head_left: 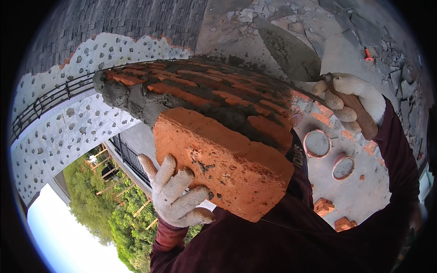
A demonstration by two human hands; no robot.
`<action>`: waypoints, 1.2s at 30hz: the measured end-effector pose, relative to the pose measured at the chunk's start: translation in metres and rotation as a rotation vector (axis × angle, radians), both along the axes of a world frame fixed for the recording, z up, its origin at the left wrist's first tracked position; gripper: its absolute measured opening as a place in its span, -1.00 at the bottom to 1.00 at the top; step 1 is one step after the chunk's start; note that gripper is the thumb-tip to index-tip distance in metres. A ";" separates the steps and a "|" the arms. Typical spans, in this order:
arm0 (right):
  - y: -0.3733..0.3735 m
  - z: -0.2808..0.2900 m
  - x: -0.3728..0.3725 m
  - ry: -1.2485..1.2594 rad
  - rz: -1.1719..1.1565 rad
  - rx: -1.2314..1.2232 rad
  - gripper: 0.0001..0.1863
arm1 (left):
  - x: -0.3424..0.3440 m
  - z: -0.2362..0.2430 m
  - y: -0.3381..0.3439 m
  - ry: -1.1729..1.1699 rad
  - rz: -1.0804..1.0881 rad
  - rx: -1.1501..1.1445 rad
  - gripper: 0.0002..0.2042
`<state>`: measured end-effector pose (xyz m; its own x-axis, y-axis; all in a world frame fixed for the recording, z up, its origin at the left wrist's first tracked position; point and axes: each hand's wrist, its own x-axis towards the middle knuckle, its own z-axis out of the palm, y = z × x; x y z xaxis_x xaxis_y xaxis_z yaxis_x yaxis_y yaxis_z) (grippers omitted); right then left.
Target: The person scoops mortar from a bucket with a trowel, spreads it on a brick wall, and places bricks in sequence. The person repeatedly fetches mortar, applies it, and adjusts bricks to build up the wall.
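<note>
A large orange brick (223, 164) fills the middle of the head view, at the near end of a brick wall (195, 84). My gloved left hand (182, 193) grips the brick's left edge, fingers spread against its face. Wet grey mortar (132, 102) coats the wall and lies thick at its left end, just behind the brick. On the right, my gloved right hand (353, 98) is closed round the wooden handle (359, 113) of a trowel. Grey mortar covers the trowel's broad pointed blade (289, 50), which sits past the wall's right side.
Two round buckets (317, 144) of grey material stand on the floor at right, with small brick stacks (324, 207) nearer me. Broken tile rubble (396, 68) litters the far right. Steel rebar (50, 98) extends left from the wall, past a pitted white beam (73, 120). Trees (91, 200) show below left.
</note>
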<state>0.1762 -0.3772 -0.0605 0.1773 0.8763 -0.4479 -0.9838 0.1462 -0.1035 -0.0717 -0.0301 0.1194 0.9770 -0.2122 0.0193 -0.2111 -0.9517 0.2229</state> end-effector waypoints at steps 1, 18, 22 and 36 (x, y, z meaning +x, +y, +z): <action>-0.005 0.000 0.002 -0.092 -0.064 -0.048 -0.49 | -0.001 -0.001 -0.001 -0.013 0.008 -0.006 -0.34; 0.075 -0.082 0.014 -1.387 0.014 -0.974 -0.73 | -0.002 -0.002 -0.002 -0.052 -0.091 -0.038 -0.31; 0.111 -0.104 -0.034 -1.782 0.247 -0.752 -0.71 | -0.001 -0.002 0.002 -0.043 -0.092 -0.053 -0.30; 0.123 -0.132 0.044 -0.103 0.811 -0.017 -0.55 | 0.005 0.003 -0.004 -0.009 -0.019 -0.013 -0.30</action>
